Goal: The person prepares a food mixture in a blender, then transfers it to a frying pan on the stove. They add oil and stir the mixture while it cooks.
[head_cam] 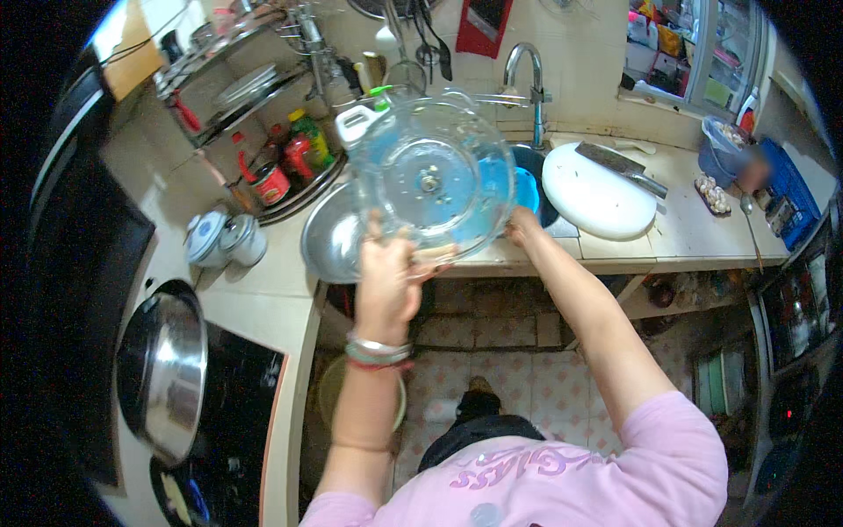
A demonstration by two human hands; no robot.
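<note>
A clear round glass lid or shallow vessel (431,148) is raised over the counter's front edge, tilted towards me. Small pale bits cling to it, and a round feature shows at its centre. My left hand (388,270) grips its lower left rim. At its lower right edge is my right hand (525,227), fingers partly hidden; whether they touch the glass I cannot tell. Behind the glass, a blue plastic basin (525,191) is in the dark sink (532,161). A stainless steel bowl (329,230) stands on the counter to the left, partly covered by the glass.
Right of the sink, a cleaver (616,168) lies on a white cutting board (596,211). A chrome faucet (537,92) rises behind the sink. Bottles stand on a corner rack (263,214). A large steel pan (171,375) sits on the left hob. Garlic (713,195) lies at right.
</note>
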